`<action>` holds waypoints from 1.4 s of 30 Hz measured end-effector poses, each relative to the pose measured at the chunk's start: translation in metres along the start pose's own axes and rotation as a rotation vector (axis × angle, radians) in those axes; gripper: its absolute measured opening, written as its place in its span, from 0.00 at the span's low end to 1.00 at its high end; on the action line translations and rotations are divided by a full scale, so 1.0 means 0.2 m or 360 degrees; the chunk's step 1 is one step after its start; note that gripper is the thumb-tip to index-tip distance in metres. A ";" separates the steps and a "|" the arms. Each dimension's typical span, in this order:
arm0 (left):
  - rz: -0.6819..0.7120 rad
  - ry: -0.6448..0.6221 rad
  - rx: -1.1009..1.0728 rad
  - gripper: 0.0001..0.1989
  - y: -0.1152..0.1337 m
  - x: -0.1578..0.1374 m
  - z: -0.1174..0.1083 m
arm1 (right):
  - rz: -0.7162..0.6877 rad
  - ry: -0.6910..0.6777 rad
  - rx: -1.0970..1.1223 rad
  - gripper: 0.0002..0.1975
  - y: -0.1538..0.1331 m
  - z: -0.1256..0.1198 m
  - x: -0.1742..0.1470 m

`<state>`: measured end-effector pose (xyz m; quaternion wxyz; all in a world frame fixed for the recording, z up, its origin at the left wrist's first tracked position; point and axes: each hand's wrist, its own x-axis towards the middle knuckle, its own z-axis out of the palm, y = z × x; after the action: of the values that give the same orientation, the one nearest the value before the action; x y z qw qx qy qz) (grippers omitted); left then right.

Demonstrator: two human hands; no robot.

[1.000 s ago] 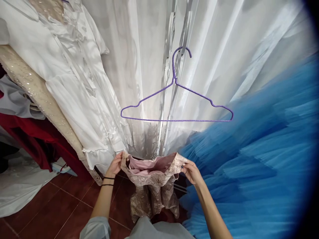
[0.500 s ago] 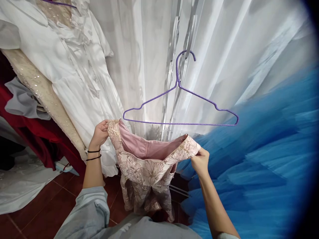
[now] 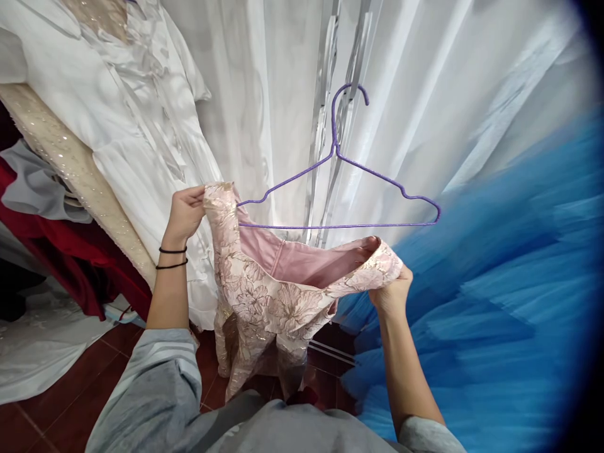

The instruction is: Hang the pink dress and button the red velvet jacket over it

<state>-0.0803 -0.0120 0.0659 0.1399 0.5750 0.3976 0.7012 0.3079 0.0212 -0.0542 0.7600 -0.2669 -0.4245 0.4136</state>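
Between my hands is a pink brocade dress (image 3: pixel 278 305) with gold flower patterns and a plain pink lining. My left hand (image 3: pixel 187 214) pinches its left shoulder strap, which is raised over the left end of a purple hanger (image 3: pixel 363 225). That hanger end is hidden behind the strap. My right hand (image 3: pixel 392 290) grips the other strap, lower and below the hanger's right end, apart from it. The hanger hangs by its hook in front of a white curtain. Below, the dress's lower part droops toward the floor.
White (image 3: pixel 136 126), beige sequinned (image 3: pixel 80 163) and dark red (image 3: pixel 70 251) garments hang at my left. A blue tulle dress (image 3: pixel 495 314) fills the right side. White curtains (image 3: pixel 410 94) and metal uprights (image 3: pixel 325 82) stand behind the hanger. The floor (image 3: pixel 80 390) has red-brown tiles.
My left hand has lifted its strap up and over the hanger's left end. My right hand has shifted right and slightly up with the other strap.
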 end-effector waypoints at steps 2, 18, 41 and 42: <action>0.0015 -0.0196 0.0113 0.21 0.09 0.05 0.09 | -0.0049 0.0102 -0.0015 0.19 -0.05 -0.01 0.02; 0.0106 -0.0315 0.0506 0.08 0.07 -0.05 0.40 | -0.0326 0.0280 -0.0404 0.10 -0.08 -0.34 0.14; 0.0726 -0.0218 0.1058 0.10 0.03 -0.10 0.33 | -0.0437 -0.0725 -0.1175 0.14 -0.72 0.00 0.77; 0.0724 -0.0239 0.1104 0.11 0.03 -0.10 0.33 | -0.0396 -0.0790 -0.1274 0.14 -0.73 0.01 0.75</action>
<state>-0.0127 -0.0037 0.0578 -0.1918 0.7106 0.4618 0.4950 0.4091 0.0745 0.1221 0.5171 -0.3788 -0.7473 0.1750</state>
